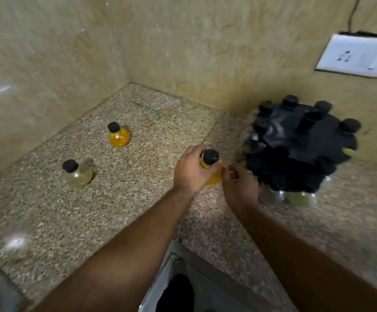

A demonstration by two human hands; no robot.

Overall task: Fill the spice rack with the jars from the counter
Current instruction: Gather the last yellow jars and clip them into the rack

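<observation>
Jars number three outside the rack: two stand on the table and one is in hand. The orange jar (pixel 118 136) stands farther back, and the pale jar (pixel 78 175) stands nearer on the left, well apart from it; both are round-bellied with black caps. The yellow jar (pixel 210 157), also black-capped, is held upright just left of the rack (pixel 300 140), with the left grip (pixel 192 172) wrapped round its neck and shoulder. The right grip (pixel 240 188) sits close against that jar's other side with its fingers curled; I cannot tell whether it holds the jar.

One black rack stands on the table at the right, by the wall. It is blurred. Several black caps stick up round its top and pale jars show at its base, too smeared to count.

The table (pixel 47 221) is speckled stone, set in a corner of beige marbled walls. One white socket plate (pixel 358 56) is on the right wall.
</observation>
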